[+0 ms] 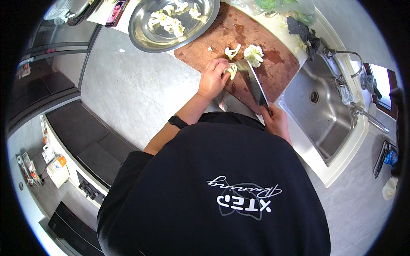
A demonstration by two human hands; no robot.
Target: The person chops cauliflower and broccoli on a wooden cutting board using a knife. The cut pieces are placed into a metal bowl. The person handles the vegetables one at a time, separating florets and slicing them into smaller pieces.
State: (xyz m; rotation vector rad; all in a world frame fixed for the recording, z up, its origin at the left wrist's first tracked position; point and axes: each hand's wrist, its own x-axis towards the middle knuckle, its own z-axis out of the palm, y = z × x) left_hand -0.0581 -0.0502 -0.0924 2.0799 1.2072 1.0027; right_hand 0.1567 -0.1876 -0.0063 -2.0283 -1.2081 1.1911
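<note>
My left hand (215,76) holds a small cauliflower floret (232,71) near the front edge of a wet brown cutting board (278,76). In my right hand (276,119) is the handle of a wide-bladed kitchen knife (255,84). Its blade points away from me across the board, with the tip just right of the held floret. Beyond the blade tip lie a larger piece of cauliflower (254,55) and a thin cut floret (232,52). A tiny crumb (210,49) rests to their left. Several florets (168,22) lie in a steel bowl (141,43) at the board's left.
A stainless steel sink (326,118) with a faucet (368,116) is on the right. Behind the board are a plastic bag with green vegetables (296,8) and a crumpled dark bag or cloth (301,33). A phone (117,13) stands left of the bowl.
</note>
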